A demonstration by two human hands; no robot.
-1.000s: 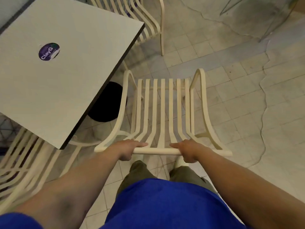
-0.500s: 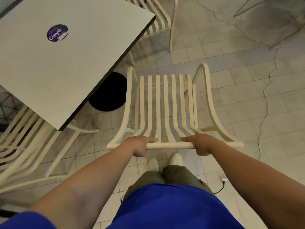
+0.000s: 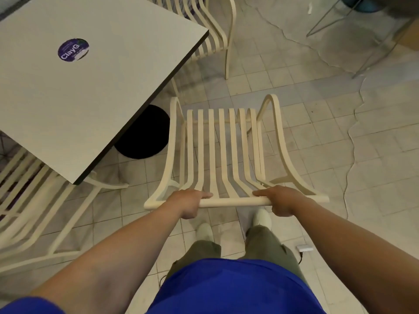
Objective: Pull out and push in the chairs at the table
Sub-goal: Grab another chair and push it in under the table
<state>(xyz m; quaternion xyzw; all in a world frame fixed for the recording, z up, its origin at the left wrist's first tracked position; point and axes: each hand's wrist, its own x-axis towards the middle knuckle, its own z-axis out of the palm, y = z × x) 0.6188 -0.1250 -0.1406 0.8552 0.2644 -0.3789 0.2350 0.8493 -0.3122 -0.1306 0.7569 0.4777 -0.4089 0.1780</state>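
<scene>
Both hands, left hand and right hand, wrapped around the top rail of the cream slatted bentwood chair, standing clear at 3 o'clock of the grey square surface; pull-out apparently done, push-in remaining.

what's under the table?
Under the table, a round black base shows on the tiled floor past the near edge. Cream chair frames tuck under its lower-left corner. The tabletop hides the pedestal column and the rest of the base.
</scene>
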